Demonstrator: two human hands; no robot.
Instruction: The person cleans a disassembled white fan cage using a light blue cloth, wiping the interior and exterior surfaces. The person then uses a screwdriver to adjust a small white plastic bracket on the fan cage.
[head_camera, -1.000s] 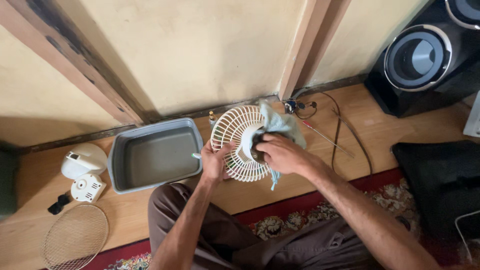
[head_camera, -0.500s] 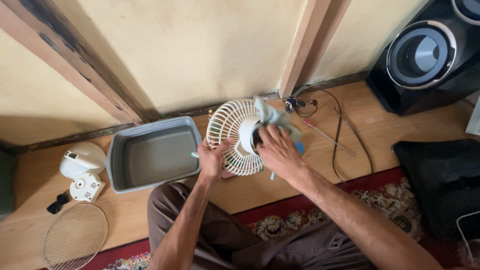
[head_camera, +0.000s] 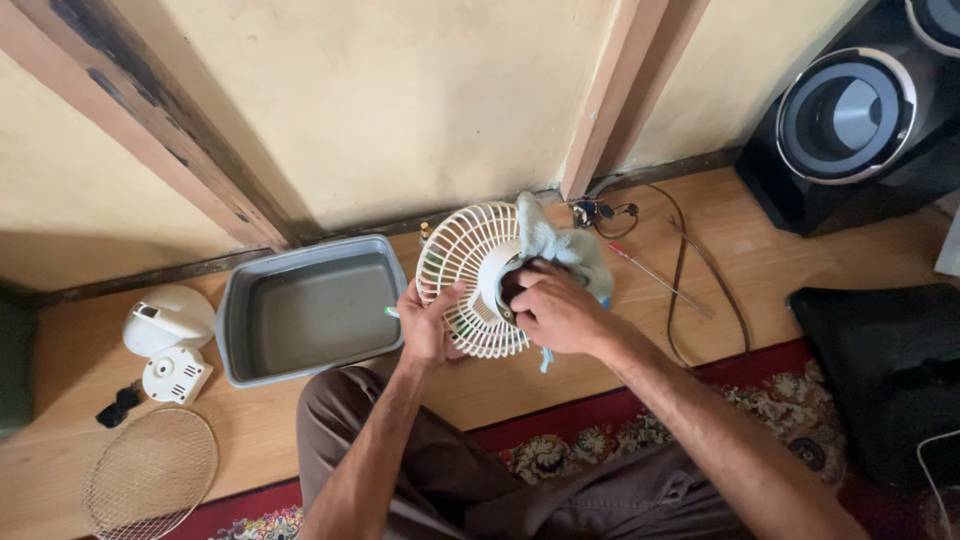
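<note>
A round white fan grille (head_camera: 468, 268) stands on edge over the wooden floor, in front of my knees. My left hand (head_camera: 427, 328) grips its lower left rim. My right hand (head_camera: 553, 308) presses a pale blue-green cloth (head_camera: 560, 247) against the grille's centre hub. The cloth drapes over the grille's right side, and a strip of it hangs below my right hand.
A grey plastic basin (head_camera: 310, 308) lies to the left of the grille. Further left are white fan body parts (head_camera: 168, 336) and a round wire grille (head_camera: 150, 484). A black speaker (head_camera: 850, 115) stands at the right, with cables (head_camera: 700, 270) and a black bag (head_camera: 885, 370) nearby.
My right hand with the cloth has shifted slightly across the grille's centre. The grille has turned a little in my left hand.
</note>
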